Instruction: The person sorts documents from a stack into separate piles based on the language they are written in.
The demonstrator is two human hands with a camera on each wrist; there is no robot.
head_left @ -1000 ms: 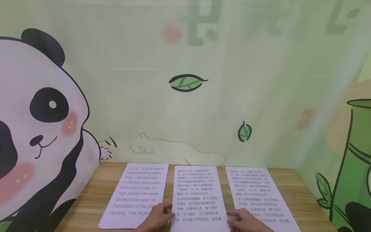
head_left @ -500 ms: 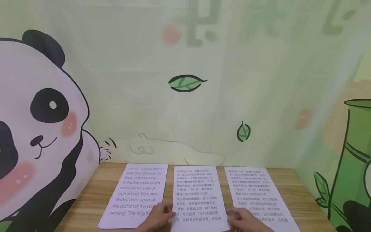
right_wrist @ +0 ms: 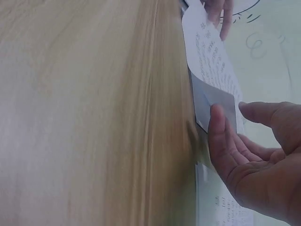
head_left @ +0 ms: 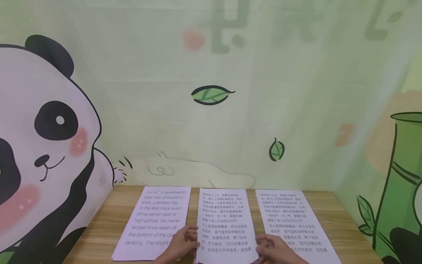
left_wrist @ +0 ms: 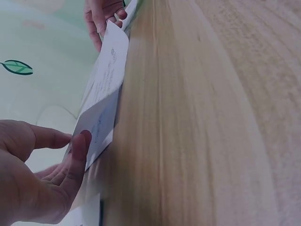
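A white sheet of paper (head_left: 225,220) printed with Chinese text is in the middle of the head view. Its left side edge is pinched by my left hand (head_left: 181,244), and its right side edge by my right hand (head_left: 278,249). In the left wrist view the paper bows upward near the front, and the fingers of my left hand (left_wrist: 42,174) lie against its underside. From the right wrist, the thumb of my right hand (right_wrist: 263,165) is at the top side of the edge, with the fingers below. White paper shows under the raised part.
To the left lies paper with large English text (head_left: 155,216), partly behind my left hand. Paper with Chinese text (head_left: 290,209) lies to the right, overlapped by my right hand. All rest on a wooden table (head_left: 99,220) against a panda-printed backdrop (head_left: 148,110).
The middle sheet's near part has come up a little and bows between my hands. Both hands have shifted slightly, fingers now on its edges. The side papers stay put.
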